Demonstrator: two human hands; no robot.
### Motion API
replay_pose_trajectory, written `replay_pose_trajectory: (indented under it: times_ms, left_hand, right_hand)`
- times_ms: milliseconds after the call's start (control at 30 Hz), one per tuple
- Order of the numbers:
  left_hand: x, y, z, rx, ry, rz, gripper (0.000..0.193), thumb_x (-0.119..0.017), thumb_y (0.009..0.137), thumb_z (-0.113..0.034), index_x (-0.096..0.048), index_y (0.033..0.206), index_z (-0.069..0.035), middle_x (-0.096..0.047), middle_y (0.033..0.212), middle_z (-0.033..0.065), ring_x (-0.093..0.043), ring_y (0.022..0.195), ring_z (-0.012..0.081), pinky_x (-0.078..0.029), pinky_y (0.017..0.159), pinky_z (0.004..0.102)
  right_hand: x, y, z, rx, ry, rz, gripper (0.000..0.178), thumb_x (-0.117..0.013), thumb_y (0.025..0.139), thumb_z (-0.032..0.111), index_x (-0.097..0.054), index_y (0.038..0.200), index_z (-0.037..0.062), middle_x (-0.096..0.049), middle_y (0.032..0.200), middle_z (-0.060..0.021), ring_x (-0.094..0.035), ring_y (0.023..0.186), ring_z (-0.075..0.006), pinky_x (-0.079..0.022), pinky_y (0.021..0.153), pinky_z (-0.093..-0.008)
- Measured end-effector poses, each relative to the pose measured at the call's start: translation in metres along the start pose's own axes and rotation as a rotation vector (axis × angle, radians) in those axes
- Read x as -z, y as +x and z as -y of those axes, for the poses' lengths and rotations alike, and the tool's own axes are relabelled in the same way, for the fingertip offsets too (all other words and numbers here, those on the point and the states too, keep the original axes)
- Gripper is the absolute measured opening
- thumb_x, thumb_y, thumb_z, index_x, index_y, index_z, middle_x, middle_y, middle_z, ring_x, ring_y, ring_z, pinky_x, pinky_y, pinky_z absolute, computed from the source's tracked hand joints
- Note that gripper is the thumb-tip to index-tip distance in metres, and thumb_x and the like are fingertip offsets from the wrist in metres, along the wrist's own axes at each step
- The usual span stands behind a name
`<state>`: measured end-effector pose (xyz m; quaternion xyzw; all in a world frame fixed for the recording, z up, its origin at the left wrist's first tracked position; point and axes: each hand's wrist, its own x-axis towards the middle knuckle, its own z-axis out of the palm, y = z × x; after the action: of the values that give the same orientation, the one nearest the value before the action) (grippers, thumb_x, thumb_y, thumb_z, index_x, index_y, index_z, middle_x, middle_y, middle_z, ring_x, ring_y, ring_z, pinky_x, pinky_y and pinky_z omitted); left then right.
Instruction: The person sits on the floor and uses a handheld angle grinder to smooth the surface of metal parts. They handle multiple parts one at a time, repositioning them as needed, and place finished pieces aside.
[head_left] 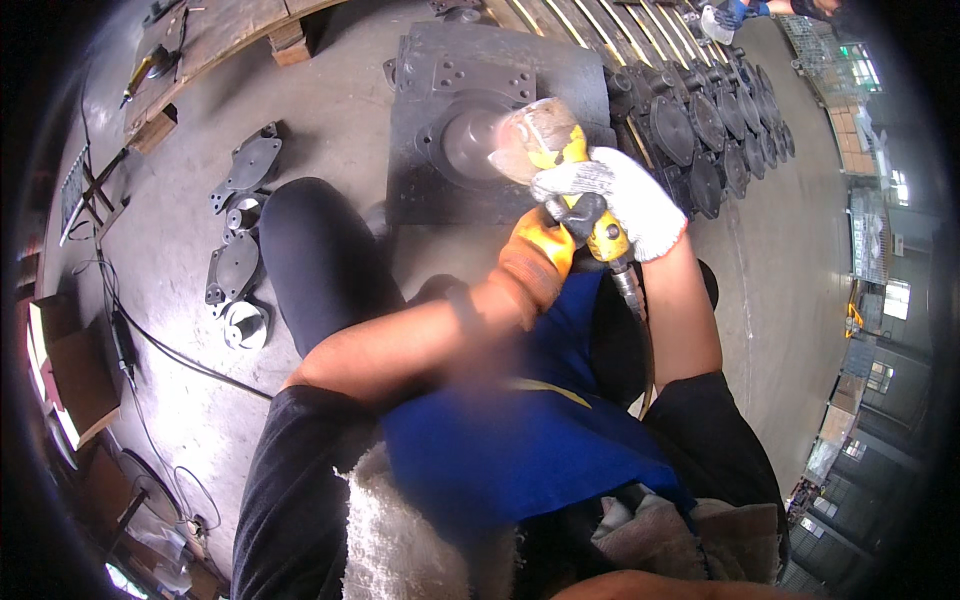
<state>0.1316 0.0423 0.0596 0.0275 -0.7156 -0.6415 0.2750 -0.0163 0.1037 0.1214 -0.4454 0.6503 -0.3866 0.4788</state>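
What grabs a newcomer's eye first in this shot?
Probably the yellow grinder just above centre, held in a white-gloved right hand and an orange-gloved left hand. Next, the round grey metal part at its head, lying on a dark metal slab at top centre. Then the rows of dark metal parts at upper right.

Gloved fingers (572,181) grip a yellow power tool (608,240).
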Motion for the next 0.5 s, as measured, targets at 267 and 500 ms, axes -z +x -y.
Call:
replay_pose_trajectory:
  times_ms: [267,500]
  left_hand:
    - [-0.006,-0.013,0.024,0.039,0.064,-0.177,0.025,-0.047,0.094,-0.011,-0.061,0.11,0.001,-0.067,0.107,0.0138,-0.062,0.099,0.0253,-0.047,0.087,0.0325]
    - [0.0,-0.009,0.025,0.015,0.255,-0.095,0.028,-0.042,0.095,-0.012,-0.059,0.113,-0.001,-0.065,0.11,0.0122,-0.061,0.103,0.0258,-0.046,0.091,0.0324]
  right_hand:
    - [-0.019,0.017,0.022,-0.086,0.426,-0.071,0.023,-0.06,0.087,0.017,-0.069,0.093,-0.0039,-0.068,0.084,-0.009,-0.064,0.075,-0.0147,-0.051,0.066,-0.0251]
    - [-0.012,0.019,0.008,-0.035,0.307,-0.093,0.025,-0.062,0.086,0.016,-0.066,0.1,-0.0047,-0.068,0.086,-0.0091,-0.065,0.077,-0.0148,-0.051,0.068,-0.0254]
